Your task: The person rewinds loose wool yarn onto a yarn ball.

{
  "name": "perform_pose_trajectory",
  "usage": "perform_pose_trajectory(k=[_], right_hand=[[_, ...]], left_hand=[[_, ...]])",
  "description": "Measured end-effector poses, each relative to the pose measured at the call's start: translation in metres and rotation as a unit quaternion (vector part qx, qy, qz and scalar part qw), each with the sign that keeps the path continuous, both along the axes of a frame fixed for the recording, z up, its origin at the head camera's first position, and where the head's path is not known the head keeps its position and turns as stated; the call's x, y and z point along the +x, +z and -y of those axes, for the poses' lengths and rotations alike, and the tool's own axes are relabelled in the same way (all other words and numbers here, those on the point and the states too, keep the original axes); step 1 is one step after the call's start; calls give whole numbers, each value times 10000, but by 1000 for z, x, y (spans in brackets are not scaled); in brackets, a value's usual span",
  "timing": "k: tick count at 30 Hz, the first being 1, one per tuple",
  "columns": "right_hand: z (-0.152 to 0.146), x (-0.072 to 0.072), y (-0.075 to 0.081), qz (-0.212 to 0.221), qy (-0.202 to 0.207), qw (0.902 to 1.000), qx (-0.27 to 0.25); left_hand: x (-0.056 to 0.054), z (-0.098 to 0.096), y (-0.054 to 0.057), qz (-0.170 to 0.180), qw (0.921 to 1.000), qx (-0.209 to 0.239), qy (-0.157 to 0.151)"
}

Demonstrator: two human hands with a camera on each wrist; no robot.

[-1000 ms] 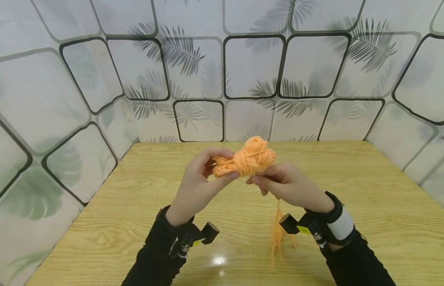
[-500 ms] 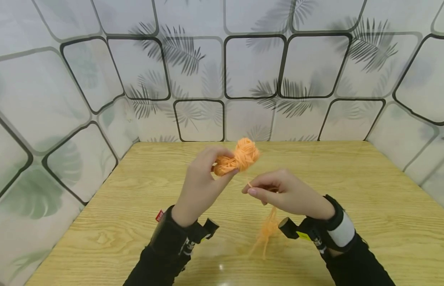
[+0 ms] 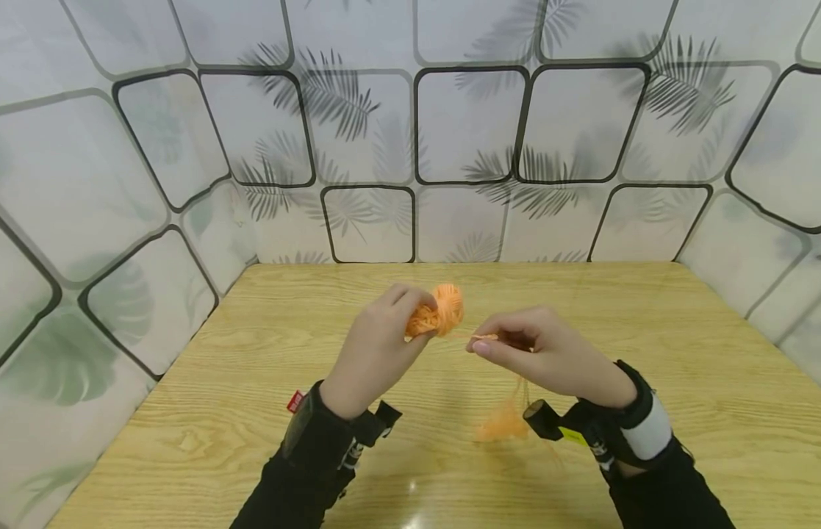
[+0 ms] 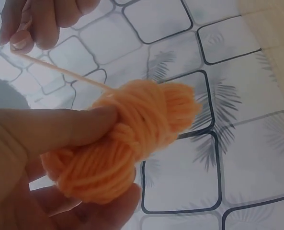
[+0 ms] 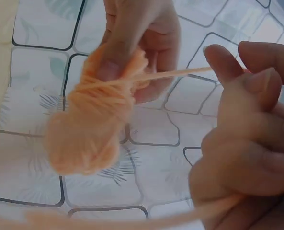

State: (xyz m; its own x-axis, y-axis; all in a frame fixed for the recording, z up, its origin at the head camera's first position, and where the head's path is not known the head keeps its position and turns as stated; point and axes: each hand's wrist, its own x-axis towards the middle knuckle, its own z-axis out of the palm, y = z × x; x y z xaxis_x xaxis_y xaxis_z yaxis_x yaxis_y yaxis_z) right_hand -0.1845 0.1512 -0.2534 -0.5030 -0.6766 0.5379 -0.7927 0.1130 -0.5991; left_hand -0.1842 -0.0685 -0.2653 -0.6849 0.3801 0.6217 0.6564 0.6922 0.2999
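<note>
The left hand (image 3: 377,349) is gripping an orange yarn bundle (image 4: 146,120), partly covering it; just beside, the right hand (image 3: 542,351) is pinching its strand (image 4: 65,72), loose yarn (image 3: 506,422) dangling below, a wooden table (image 3: 218,411) lying underneath, a patterned backdrop (image 3: 470,125) standing beyond.

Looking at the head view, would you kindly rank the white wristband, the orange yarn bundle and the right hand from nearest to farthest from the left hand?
1. Orange yarn bundle: gripped by the left hand.
2. Right hand: to the right, across a gap.
3. White wristband: farther right, on the right wrist.
</note>
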Motion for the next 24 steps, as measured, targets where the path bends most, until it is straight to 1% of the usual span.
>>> perform_pose_trajectory(k=[3, 7, 9, 11, 14, 17, 20, 24], right_hand=[[-3, 0, 1, -77, -151, 9998, -101], [-7, 0, 3, -188, -344, 9989, -274], [-9, 0, 4, -184, -414, 9982, -389], [-10, 0, 5, -195, -507, 9973, -497], [-12, 0, 5, -208, -706, 9954, -619], [-14, -2, 5, -186, -885, 9933, -724], [-16, -5, 4, -148, -1062, 9914, -752], [-18, -10, 2, -115, -1300, 9895, -623]], left_hand=[[0, 0, -1, 90, 9994, -314, -99], [0, 0, -3, 246, 9966, -662, -422], [1, 0, -4, 490, 9935, -793, -653], [2, -1, -3, 788, 9886, -913, -902], [5, -2, 0, 1306, 9772, -1092, -1265], [6, -3, 2, 1675, 9644, -1210, -1648], [8, -3, 5, 2086, 9479, -1182, -2100], [9, 0, 8, 2456, 9221, -974, -2827]])
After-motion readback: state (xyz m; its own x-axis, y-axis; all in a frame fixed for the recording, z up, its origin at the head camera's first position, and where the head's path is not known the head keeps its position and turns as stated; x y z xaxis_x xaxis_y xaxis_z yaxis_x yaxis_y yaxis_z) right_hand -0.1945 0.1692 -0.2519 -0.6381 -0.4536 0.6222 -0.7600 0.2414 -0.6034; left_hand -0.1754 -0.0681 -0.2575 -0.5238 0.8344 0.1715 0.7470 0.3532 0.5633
